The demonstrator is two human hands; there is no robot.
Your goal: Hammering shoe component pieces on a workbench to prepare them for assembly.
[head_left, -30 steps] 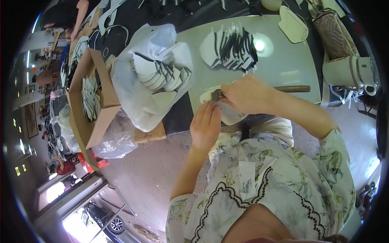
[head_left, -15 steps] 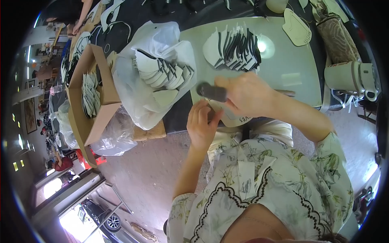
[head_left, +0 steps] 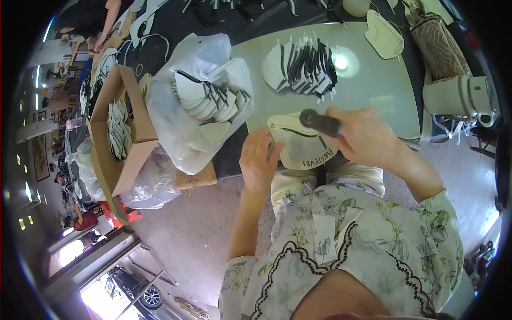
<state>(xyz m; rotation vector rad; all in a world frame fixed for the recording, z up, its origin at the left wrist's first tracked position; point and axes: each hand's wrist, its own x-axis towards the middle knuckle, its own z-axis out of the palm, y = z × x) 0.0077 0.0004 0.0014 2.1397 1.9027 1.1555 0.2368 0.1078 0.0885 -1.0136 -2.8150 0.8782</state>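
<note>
In front of my body a cream template [head_left: 300, 161] with a curved slot and handwriting lies at the near edge of the pale work board. A grey-white piece with a black edge shows within its outline. Fingers bent, my left hand [head_left: 258, 159] holds the template's left edge, the thumb over its rim. Above the template's right side, my right hand [head_left: 368, 136] is closed round a dark tool [head_left: 321, 123] with a thick round end, pointing left; its exact kind is unclear. Beyond the hands, a fanned stack of white pieces with black strips [head_left: 301, 66] rests on the board [head_left: 373, 74].
To the left, a plastic bag [head_left: 184, 144] holds more white pieces, beside an open cardboard box [head_left: 140, 140] with pieces inside. Another cream template [head_left: 384, 34] lies at the far right. A beige lidded container [head_left: 453, 101] stands right. Another person's arm [head_left: 108, 24] shows far left.
My right hand and the dark tool have moved right, uncovering more of the template. My left hand has shifted slightly left. The whole view has shifted a little.
</note>
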